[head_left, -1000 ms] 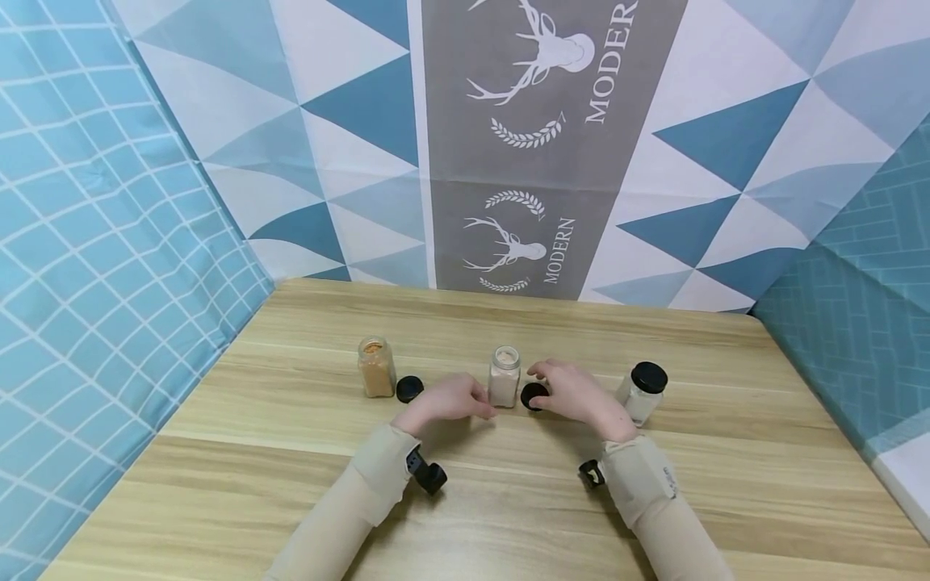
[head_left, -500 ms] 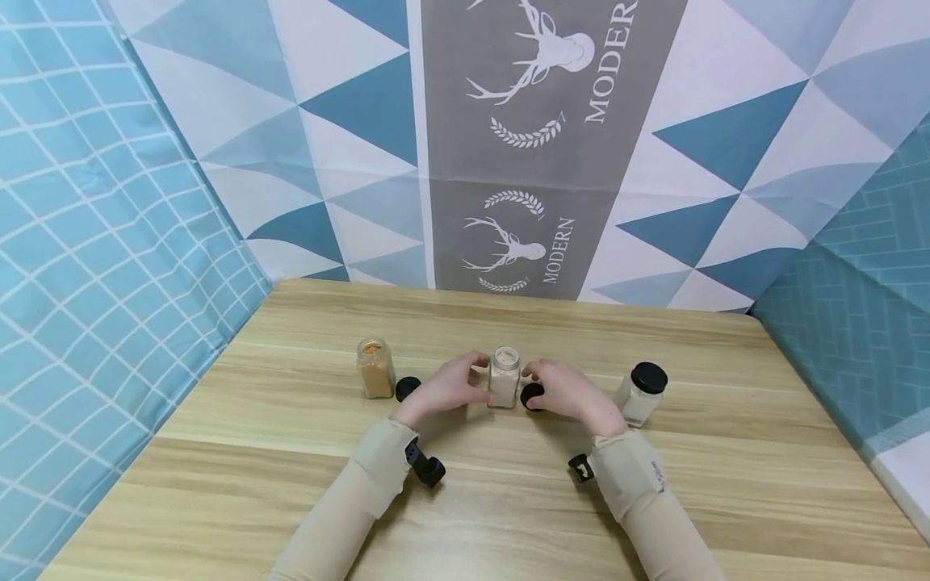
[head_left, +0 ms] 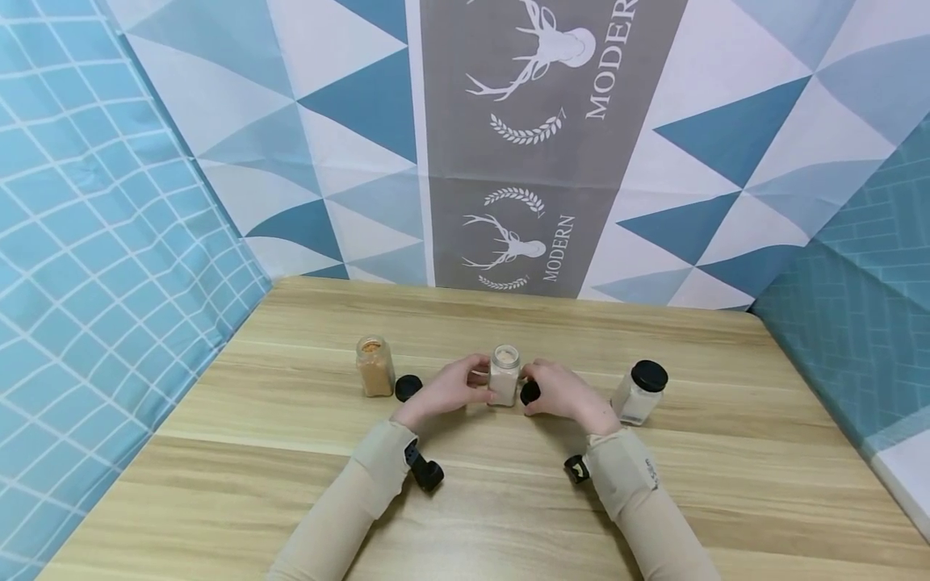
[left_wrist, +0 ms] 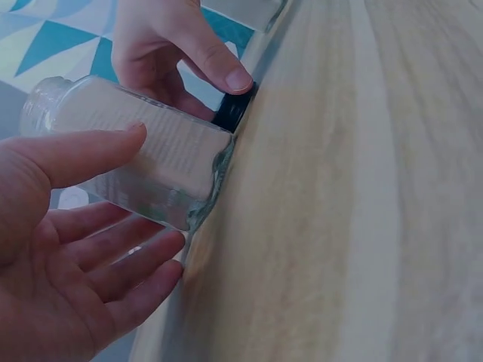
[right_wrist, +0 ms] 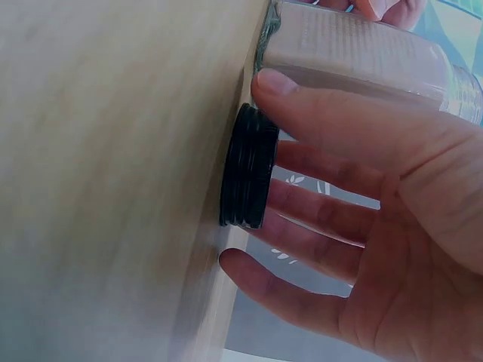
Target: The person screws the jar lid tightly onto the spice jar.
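An uncapped glass jar of pale powder (head_left: 504, 381) stands upright at the table's middle. Thumb on one side and fingers on the other, my left hand (head_left: 449, 389) holds it; the left wrist view shows the thumb across the jar (left_wrist: 151, 143). Just right of the jar, my right hand (head_left: 563, 394) grips a black lid (head_left: 530, 393) by its edge, close to the tabletop. In the right wrist view the lid (right_wrist: 249, 167) lies between thumb and fingers, its ridged side showing. Whether the lid touches the table cannot be told.
An uncapped jar of orange powder (head_left: 376, 369) stands to the left, with another black lid (head_left: 408, 387) beside it, near my left wrist. Behind my right wrist is a black-capped jar (head_left: 641, 392). Patterned cloth (head_left: 501, 161) rises behind the wooden table (head_left: 465, 500).
My left hand has risen from the jar's lower left side and closed round it. My right hand's fingers have drawn in round the lid, which has shifted slightly.
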A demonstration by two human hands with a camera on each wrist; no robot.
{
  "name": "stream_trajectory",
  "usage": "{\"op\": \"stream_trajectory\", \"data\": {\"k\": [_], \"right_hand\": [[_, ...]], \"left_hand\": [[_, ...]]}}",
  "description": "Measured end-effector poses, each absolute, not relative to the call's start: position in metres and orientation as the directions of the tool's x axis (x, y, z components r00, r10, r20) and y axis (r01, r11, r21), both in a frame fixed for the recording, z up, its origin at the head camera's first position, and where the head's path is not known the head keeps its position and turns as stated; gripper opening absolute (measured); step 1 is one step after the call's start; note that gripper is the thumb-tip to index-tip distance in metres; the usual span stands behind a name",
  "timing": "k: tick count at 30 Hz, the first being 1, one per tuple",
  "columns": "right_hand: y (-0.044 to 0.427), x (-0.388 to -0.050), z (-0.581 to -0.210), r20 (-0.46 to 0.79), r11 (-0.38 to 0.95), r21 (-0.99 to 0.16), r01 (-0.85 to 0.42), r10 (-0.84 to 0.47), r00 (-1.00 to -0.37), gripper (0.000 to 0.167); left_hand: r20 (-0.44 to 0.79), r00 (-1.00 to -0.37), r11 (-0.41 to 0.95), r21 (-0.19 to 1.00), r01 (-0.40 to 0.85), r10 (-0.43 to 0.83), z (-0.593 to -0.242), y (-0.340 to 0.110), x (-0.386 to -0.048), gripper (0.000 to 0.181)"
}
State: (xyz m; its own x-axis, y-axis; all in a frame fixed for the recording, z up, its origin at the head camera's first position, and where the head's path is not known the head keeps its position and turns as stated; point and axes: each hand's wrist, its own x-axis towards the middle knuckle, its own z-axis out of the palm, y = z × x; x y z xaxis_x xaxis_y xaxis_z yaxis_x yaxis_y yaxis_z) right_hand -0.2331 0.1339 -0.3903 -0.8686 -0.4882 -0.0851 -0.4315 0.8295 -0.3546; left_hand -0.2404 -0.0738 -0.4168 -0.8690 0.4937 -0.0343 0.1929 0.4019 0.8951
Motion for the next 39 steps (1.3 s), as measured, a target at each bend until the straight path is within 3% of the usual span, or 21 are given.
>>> {"op": "stream_trajectory", "data": {"k": [11, 21, 39], "right_hand": [[0.135, -0.234, -0.391, -0.055, 0.82, -0.338, -0.462, -0.507, -0.86, 0.042], [0.141, -0.236, -0.39, -0.041, 0.791, -0.396, -0.467, -0.523, -0.852, 0.041], [0.148, -0.239, -0.385, 0.07, 0.793, -0.438, -0.424, -0.44, -0.895, 0.044]], "left_hand": [[0.011, -0.868, 0.386, 0.893, 0.232, 0.497, -0.419, -0.074, -0.242, 0.05], [0.007, -0.868, 0.386, 0.894, 0.228, 0.497, -0.422, -0.074, -0.244, 0.048], [-0.038, -0.869, 0.373, 0.912, 0.171, 0.493, -0.42, -0.073, -0.242, 0.048]]}}
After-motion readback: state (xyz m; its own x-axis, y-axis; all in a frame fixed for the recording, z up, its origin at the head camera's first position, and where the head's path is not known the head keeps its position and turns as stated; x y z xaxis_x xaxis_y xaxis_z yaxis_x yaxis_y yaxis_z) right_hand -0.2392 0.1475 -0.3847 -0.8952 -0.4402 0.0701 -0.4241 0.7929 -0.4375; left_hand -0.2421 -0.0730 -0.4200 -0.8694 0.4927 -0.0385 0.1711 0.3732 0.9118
